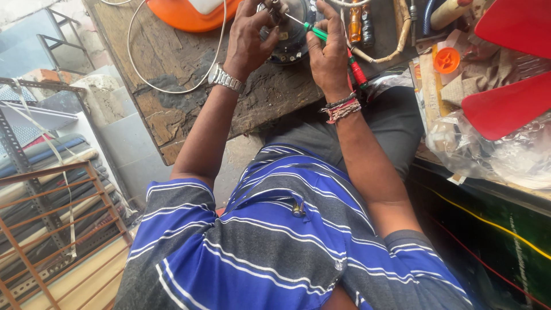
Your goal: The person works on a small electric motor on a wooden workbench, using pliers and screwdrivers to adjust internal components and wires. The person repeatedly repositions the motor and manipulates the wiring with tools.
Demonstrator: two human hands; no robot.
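The fingers [256, 23] of the left hand [247, 43] are curled around the rim of a round dark motor housing [290, 34], grasping it; the fingers [328, 14] of the right hand [330, 60] are clenched around a screwdriver [321, 35] with a green and red handle, whose metal shaft points at the top of the housing. The housing lies near the far edge of the surface, between the two hands.

The worn wooden surface [172, 63] carries it all, its near corner cracked and chipped. By the right edge lie red fan blades [505, 69] over a crumpled clear plastic bag [493, 155]. At the far edge sits an orange and white shell [189, 11], with a white cable [172, 89] looping across the boards towards the left wrist. A small orange cap [446, 59] rests just left of the blades. Beside the right hand stands an amber-handled tool [356, 23]. The left wrist wears a metal watch [225, 79], the right wrist thread bands [342, 108].
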